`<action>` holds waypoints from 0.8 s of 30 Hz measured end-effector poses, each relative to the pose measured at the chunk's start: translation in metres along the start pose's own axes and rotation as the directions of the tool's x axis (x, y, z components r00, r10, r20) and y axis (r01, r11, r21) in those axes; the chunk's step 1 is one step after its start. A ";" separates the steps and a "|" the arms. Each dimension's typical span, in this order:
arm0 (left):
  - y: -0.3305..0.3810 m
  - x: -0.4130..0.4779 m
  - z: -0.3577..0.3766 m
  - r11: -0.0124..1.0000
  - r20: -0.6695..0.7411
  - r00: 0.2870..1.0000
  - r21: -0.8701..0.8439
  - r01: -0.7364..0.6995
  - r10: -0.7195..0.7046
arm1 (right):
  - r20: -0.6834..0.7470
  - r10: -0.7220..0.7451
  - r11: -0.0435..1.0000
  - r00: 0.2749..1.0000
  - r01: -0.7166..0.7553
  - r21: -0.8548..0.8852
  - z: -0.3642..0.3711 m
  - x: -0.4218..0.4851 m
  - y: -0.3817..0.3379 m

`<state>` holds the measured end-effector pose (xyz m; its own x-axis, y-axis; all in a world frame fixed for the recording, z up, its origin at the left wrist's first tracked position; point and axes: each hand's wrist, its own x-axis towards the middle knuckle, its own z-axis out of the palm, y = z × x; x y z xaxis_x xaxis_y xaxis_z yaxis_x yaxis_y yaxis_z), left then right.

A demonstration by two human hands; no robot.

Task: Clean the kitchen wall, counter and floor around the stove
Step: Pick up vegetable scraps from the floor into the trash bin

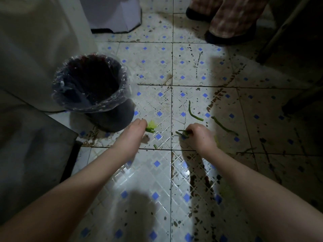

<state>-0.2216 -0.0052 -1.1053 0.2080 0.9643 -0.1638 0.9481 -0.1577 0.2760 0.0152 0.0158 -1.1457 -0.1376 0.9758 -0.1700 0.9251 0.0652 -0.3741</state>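
Reached two bare arms down over a tiled floor [152, 172], white with small blue diamonds and spattered with brown stains. Pinched a short bunch [150, 130] of green stalks in the left hand [138, 126], fingers curled round it, cut ends pointing right, long axis about level across the view. Showed a pale green leaf [152, 124] just behind the bunch, touching it. Held that hand near the foot of one dark bin [113, 117], lined with a clear bag and standing upright at the left.

Gripped a few dark green stems [182, 132] in the right hand [199, 133], fingers closed over them, ends sticking out to the left, low over the floor; could not tell whether touching the tiles.

Counted two long pieces loose on the floor, right of that hand: a curved stem [193, 114], running from far to near and bending right at its near end, and a straighter stem [222, 126] beside it, slanting from far left to near right, both well apart from the bin. Spotted one small green bit [155, 146] on the tiles between the two wrists.

Made out, at the top right, two dark slippers [227, 38] under plaid trouser legs [232, 20] of a second person, well apart from the scraps. Made out a pale unit [35, 49] at the far left, behind the bin.
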 end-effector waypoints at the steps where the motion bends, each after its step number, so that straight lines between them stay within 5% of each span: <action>1: -0.001 0.000 0.002 1.000 0.000 1.000 -0.004 0.001 -0.001 | 0.017 -0.014 1.000 1.000 0.014 0.000 0.005 0.001 -0.001; 12: -0.012 -0.004 0.031 0.994 0.054 0.997 -0.095 0.055 -0.050 | 0.066 -0.212 0.976 0.975 0.215 -0.039 0.036 -0.001 -0.001; 24: -0.002 0.004 0.058 0.999 0.197 0.980 -0.031 0.035 -0.028 | 0.100 -0.140 0.990 0.985 0.136 0.039 0.044 0.007 0.001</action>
<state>-0.2084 -0.0137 -1.1615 0.2247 0.9077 -0.3543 0.9470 -0.1177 0.2990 -0.0002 0.0135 -1.1869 -0.2999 0.9315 -0.2060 0.8831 0.1894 -0.4293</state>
